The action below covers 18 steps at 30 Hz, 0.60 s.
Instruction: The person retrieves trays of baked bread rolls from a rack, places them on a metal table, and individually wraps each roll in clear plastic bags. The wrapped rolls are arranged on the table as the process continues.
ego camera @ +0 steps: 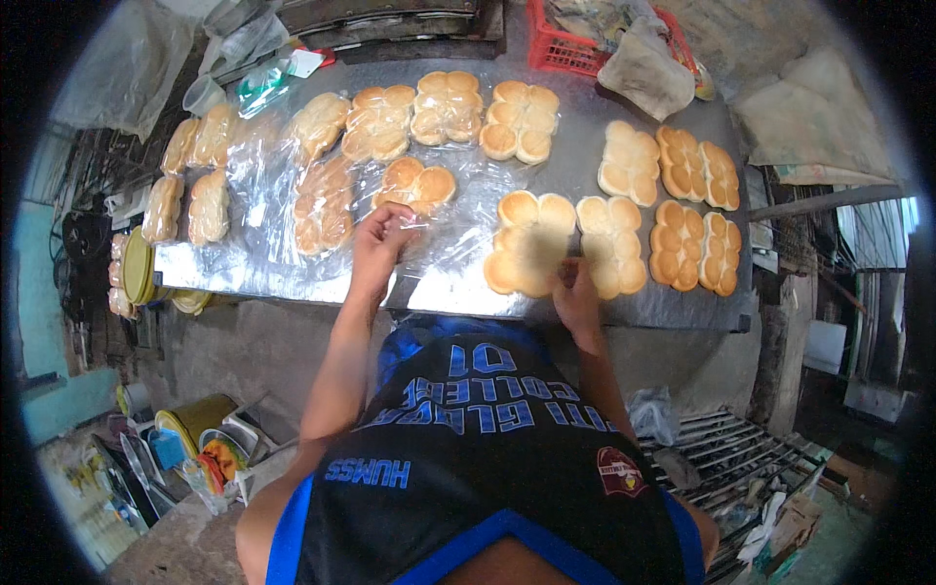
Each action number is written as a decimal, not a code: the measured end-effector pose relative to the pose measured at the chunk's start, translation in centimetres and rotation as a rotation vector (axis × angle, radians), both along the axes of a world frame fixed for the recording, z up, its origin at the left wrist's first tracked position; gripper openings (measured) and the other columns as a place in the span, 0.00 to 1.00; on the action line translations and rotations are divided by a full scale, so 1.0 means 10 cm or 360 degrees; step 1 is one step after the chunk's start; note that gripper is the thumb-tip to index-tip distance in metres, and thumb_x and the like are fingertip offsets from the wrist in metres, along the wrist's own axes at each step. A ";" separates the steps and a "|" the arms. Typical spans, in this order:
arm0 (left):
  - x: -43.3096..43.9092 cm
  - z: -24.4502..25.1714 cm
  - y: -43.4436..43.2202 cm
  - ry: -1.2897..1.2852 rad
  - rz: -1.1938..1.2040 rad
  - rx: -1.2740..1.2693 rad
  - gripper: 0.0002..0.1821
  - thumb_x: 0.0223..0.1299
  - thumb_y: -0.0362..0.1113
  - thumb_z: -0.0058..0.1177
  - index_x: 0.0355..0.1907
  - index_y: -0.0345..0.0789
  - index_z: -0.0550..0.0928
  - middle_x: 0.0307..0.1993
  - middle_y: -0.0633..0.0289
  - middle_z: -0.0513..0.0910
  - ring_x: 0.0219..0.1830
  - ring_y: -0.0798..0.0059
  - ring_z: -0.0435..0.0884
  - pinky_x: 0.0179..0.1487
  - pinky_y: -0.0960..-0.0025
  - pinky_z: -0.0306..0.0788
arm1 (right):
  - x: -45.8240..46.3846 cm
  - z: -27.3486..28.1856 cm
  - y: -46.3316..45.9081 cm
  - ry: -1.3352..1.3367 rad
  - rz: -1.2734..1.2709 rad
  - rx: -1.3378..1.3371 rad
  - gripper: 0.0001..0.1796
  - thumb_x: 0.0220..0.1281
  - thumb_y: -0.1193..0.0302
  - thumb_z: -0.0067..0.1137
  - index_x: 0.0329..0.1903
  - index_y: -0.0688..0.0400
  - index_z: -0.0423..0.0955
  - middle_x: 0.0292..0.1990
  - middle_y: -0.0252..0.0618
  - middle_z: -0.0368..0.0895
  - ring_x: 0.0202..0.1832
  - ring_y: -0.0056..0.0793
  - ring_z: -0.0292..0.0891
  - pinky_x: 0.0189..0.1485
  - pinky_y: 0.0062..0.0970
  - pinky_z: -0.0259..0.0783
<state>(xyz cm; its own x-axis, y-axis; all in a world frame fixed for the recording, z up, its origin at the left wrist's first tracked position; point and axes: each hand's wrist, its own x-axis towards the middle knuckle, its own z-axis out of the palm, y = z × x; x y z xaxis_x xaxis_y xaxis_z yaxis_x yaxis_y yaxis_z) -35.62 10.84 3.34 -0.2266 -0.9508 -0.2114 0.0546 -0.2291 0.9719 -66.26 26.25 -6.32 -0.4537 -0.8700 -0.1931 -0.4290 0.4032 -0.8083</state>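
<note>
My left hand [380, 245] pinches the edge of a clear plastic bag [439, 245] near the table's front. Just beyond it lies a cluster of golden buns [413, 183], under or within clear plastic. My right hand [576, 296] is at the lower right edge of an unwrapped slab of joined buns [526, 219], fingers curled. A paler slab [613, 245] lies right beside that hand. Whether the right fingers grip the bread is hidden by blur and shadow.
Wrapped bun packs [447, 106] line the back and left of the metal table [680, 314]. Unwrapped slabs [676, 245] lie at the right. A red plastic crate [567, 51] stands at the back, with a cloth [647, 69] over its edge. A slatted rack [724, 446] is low on the right.
</note>
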 end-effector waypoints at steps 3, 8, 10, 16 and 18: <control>0.06 0.36 -0.02 -0.0359 0.0012 -0.0455 0.08 0.61 0.25 0.58 0.42 0.35 0.84 0.27 0.77 0.77 0.24 0.93 0.66 0.27 0.81 0.54 | 0.10 0.05 -0.22 0.0280 0.0129 -0.0186 0.35 0.56 0.58 0.73 0.59 0.64 0.68 0.54 0.57 0.74 0.56 0.58 0.71 0.59 0.52 0.70; 0.00 0.85 0.03 -0.1068 -0.0216 -0.0920 0.12 0.57 0.28 0.57 0.44 0.35 0.86 0.21 0.52 0.79 0.21 0.63 0.77 0.31 0.63 0.71 | 0.06 0.33 -0.92 0.0691 0.0262 -0.0394 0.54 0.43 0.55 0.83 0.68 0.71 0.63 0.58 0.61 0.75 0.58 0.59 0.74 0.61 0.49 0.72; -0.08 0.81 0.05 -0.1182 -0.0247 -0.0845 0.12 0.57 0.29 0.58 0.44 0.35 0.85 0.21 0.52 0.79 0.22 0.62 0.77 0.30 0.62 0.71 | -0.02 0.22 -1.20 0.0314 0.0346 0.0226 0.54 0.43 0.56 0.83 0.69 0.70 0.64 0.59 0.58 0.78 0.58 0.53 0.77 0.60 0.44 0.74; -0.25 0.43 0.03 -0.0956 -0.0213 -0.0457 0.09 0.58 0.31 0.58 0.42 0.35 0.84 0.26 0.64 0.80 0.30 0.78 0.77 0.36 0.71 0.69 | -0.03 0.00 -0.93 -0.0779 0.0570 0.0444 0.45 0.43 0.63 0.83 0.65 0.65 0.73 0.59 0.46 0.82 0.56 0.35 0.80 0.58 0.34 0.77; -0.30 0.18 -0.01 -0.0747 -0.0194 -0.0456 0.09 0.58 0.32 0.58 0.42 0.35 0.84 0.24 0.64 0.76 0.28 0.78 0.74 0.34 0.70 0.67 | -0.05 -0.13 -0.58 -0.1000 0.0496 0.0246 0.40 0.45 0.67 0.82 0.63 0.63 0.75 0.57 0.43 0.83 0.55 0.34 0.81 0.57 0.35 0.77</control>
